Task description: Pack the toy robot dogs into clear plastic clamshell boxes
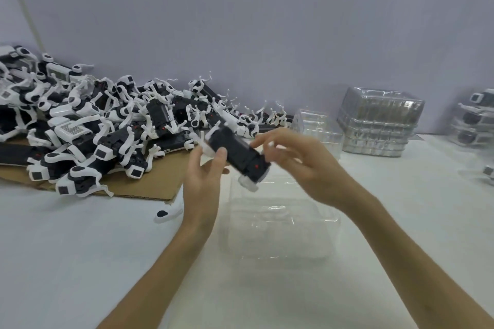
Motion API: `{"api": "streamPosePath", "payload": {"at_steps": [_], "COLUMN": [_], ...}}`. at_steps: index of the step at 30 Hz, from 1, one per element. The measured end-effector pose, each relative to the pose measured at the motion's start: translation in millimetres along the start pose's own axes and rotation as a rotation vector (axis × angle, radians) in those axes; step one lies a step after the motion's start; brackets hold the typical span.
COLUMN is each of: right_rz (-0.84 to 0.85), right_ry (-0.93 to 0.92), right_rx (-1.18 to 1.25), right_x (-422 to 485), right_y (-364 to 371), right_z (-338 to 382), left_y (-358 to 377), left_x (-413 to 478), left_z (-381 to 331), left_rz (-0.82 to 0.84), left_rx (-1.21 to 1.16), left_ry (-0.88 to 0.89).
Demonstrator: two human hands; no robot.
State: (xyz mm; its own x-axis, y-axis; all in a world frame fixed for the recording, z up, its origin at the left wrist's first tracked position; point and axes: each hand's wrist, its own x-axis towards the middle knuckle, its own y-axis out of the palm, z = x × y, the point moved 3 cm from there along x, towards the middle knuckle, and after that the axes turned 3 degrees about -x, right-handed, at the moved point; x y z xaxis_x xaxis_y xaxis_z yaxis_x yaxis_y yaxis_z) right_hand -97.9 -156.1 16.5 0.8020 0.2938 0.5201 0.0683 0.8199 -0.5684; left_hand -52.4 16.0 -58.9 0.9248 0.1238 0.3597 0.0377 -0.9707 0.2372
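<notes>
Fingers of the left hand (pixel 205 168) pinch a toy robot dog (pixel 238 152), black belly up, slanting down-right toward the blurred right hand (pixel 302 165), whose fingers seem to grip it, above a clear clamshell box (pixel 280 222).

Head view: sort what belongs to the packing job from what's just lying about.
Job: toy dog held by left hand and right hand; open clear box; dog pile; empty box stack; packed boxes.
Lying about: cardboard sheet; loose white part.
</notes>
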Motion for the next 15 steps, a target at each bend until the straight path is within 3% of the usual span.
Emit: {"api": "streamPosePath", "payload": {"at_steps": [8, 15], "right_rz": [-0.165, -0.267], "right_ry": [0.047, 0.251], "right_rx": [0.14, 0.512], "right_x": [-17.6, -20.2], "right_y": [22.8, 3.4], "right_z": [-27.1, -37.2], "left_y": [-1.6, 5.7], "left_x": [1.4, -8.2], "left_z": [4.8, -3.0], "left_rz": [0.049, 0.138], "left_rx": [-0.199, -0.059], "left_ry": [-0.063, 0.069]}}
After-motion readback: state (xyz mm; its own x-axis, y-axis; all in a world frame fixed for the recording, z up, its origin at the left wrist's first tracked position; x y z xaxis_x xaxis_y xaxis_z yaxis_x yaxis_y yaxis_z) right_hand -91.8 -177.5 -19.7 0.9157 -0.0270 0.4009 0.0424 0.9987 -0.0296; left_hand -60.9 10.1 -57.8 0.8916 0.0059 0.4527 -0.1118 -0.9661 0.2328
